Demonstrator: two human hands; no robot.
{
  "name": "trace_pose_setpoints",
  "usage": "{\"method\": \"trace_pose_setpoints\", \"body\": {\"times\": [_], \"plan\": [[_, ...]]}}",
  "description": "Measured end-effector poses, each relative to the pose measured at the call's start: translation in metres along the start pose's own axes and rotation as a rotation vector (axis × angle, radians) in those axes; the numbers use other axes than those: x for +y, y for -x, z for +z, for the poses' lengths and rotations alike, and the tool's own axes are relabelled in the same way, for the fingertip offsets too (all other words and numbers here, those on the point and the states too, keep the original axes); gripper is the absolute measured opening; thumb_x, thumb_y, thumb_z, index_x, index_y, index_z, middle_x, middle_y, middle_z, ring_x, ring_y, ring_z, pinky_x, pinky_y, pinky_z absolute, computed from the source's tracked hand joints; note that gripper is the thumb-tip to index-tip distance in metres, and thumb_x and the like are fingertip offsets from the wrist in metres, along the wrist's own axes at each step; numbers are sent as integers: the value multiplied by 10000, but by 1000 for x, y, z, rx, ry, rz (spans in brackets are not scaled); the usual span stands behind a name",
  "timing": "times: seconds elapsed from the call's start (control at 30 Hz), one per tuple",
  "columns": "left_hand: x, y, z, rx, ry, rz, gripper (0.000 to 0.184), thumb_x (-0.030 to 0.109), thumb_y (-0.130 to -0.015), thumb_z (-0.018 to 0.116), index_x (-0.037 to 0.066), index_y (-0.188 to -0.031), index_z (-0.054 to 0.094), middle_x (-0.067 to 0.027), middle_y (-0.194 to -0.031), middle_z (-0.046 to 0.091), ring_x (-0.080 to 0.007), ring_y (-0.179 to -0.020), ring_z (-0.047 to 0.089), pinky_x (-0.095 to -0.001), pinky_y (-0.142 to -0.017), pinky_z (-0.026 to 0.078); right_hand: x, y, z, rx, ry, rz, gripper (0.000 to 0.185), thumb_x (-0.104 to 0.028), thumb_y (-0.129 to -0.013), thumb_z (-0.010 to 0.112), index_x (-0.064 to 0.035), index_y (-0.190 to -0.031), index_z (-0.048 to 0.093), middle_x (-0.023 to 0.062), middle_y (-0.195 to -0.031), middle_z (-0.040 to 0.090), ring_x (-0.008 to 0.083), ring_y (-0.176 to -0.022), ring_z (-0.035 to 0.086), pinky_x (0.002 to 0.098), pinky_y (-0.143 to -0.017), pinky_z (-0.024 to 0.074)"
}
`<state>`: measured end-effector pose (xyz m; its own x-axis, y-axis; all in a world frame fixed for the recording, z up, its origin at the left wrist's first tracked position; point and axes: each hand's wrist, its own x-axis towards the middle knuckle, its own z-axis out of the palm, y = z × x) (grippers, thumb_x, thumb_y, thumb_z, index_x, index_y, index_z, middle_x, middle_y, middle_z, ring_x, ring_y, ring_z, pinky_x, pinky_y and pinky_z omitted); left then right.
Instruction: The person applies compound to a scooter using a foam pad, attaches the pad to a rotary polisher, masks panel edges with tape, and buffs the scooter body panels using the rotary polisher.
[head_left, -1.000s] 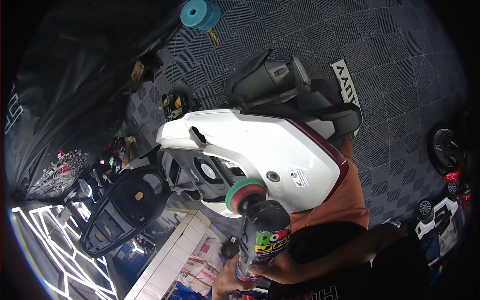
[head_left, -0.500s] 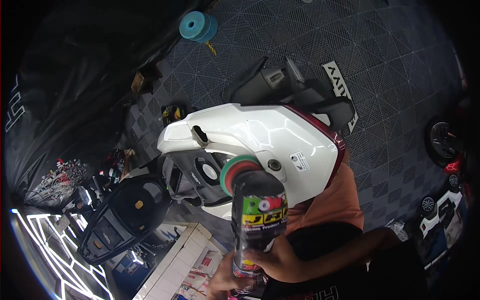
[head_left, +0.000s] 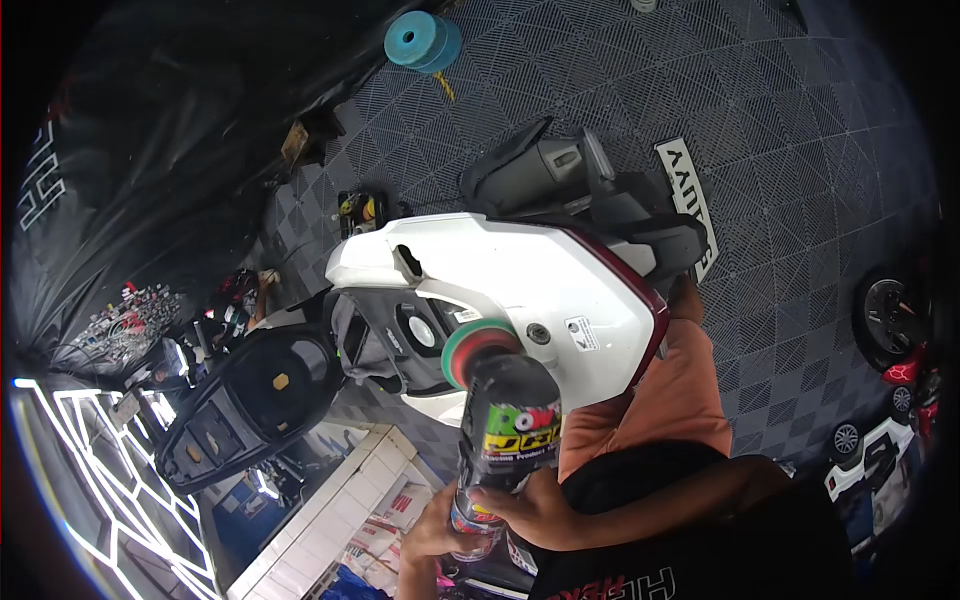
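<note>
My left hand (head_left: 432, 524) and my right hand (head_left: 532, 506) are both wrapped round a black polisher (head_left: 498, 395) covered in bright stickers. Its round green and red pad (head_left: 466, 350) stands over the inner edge of a glossy white motorcycle body panel (head_left: 500, 262); whether it touches is hard to tell. Close to the pad is a round lock (head_left: 537, 333) on the panel, with a small white label (head_left: 581, 335) beside it. The dark storage area (head_left: 395, 335) of the motorcycle lies left of the pad.
A raised black seat (head_left: 255, 395) is at the left. White-tiled ledge (head_left: 330, 500) lies below it. Beyond the panel are a black rear fender (head_left: 545, 175), a number plate (head_left: 688, 200) and a blue spool (head_left: 422, 42) on the patterned floor. A wheel (head_left: 885, 315) stands at the right.
The whole view has shifted a little, and the polisher appears slightly lower left. Both hands keep their hold on it, and the pad stays near the round lock.
</note>
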<state>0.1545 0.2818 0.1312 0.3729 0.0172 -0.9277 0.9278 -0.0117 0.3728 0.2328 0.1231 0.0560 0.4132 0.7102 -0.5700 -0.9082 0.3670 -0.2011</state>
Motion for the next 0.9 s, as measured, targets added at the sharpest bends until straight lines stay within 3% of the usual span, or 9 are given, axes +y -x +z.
{"method": "trace_pose_setpoints", "body": {"times": [0.1, 0.2, 0.33, 0.43, 0.7, 0.8, 0.9], "plan": [[-14, -3, -12, -22, -115, -29, 744, 83, -542, 838, -3, -1206, 513, -72, -1005, 649, -153, -893, 617, -298, -813, 493, 35, 7, -4, -21, -14, 37, 363, -113, -834, 702, -14, -1119, 500, 53, -973, 600, 116, -874, 564, 281, -783, 460], [-25, -5, -30, -19, -244, -47, 700, 99, -537, 840, 1, -1165, 546, -81, -947, 668, -151, -845, 639, -298, -768, 510, 62, 4, -6, -47, -12, -78, 364, -116, -827, 707, -18, -1114, 505, 59, -986, 604, 124, -896, 569, 294, -782, 464], [-52, -6, -69, -86, -485, 112, 812, 122, -485, 858, -7, -1213, 523, -110, -926, 684, -188, -841, 668, -301, -760, 512, 103, -1, 7, -43, -82, -192, 370, -107, -830, 699, -9, -1127, 501, 63, -1016, 587, 135, -945, 563, 305, -808, 462], [-52, -8, -86, -106, -457, 46, 846, 73, -438, 843, -5, -1216, 519, -69, -1056, 640, -167, -978, 592, -306, -884, 455, 131, -8, 17, 14, -131, -297, 397, -117, -825, 706, -11, -1147, 498, 57, -1025, 581, 139, -951, 560, 306, -811, 462], [-33, -31, -105, -187, -655, 40, 812, 94, -439, 845, -1, -1182, 530, -71, -1012, 652, -160, -919, 616, -293, -848, 470, 141, -26, 21, 138, -167, -388, 371, -142, -823, 711, -14, -1123, 533, 61, -1003, 616, 137, -916, 580, 298, -792, 476], [-17, -31, -96, -184, -719, 58, 817, 220, -471, 865, -9, -1180, 529, -152, -1008, 666, -258, -908, 669, -332, -829, 497, 136, -24, 22, 138, -299, -351, 399, -114, -814, 715, -16, -1147, 519, 61, -1022, 608, 139, -940, 577, 303, -812, 478], [-4, -25, -84, -179, -813, 4, 823, 228, -483, 863, -13, -1190, 517, -166, -1007, 669, -283, -928, 672, -346, -823, 504, 141, -21, 21, 130, -430, -314, 431, -76, -804, 714, -14, -1171, 498, 67, -1050, 593, 145, -968, 568, 313, -846, 475]]}}
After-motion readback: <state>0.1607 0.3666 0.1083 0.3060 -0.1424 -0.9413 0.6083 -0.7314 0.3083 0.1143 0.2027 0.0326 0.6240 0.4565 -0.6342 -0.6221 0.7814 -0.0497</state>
